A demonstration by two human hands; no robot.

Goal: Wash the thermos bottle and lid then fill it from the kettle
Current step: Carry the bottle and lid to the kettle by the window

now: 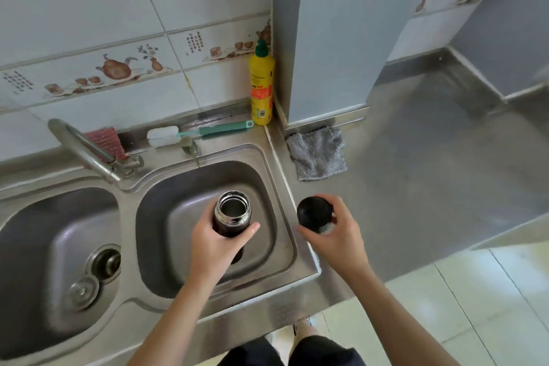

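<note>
My left hand (217,244) grips a dark thermos bottle (232,214), upright over the right sink basin (178,217). Its steel mouth is uncovered and the inside looks empty. To the right, my right hand (335,232) holds the round black lid (314,213) just above the steel counter, beside the sink's edge. No kettle is in view.
A curved faucet (89,151) stands behind the divider between the two basins. On the back ledge lie a bottle brush (190,134) and a red sponge (107,142), with a yellow detergent bottle (262,86) in the corner. A grey cloth (318,153) lies on the counter (430,157).
</note>
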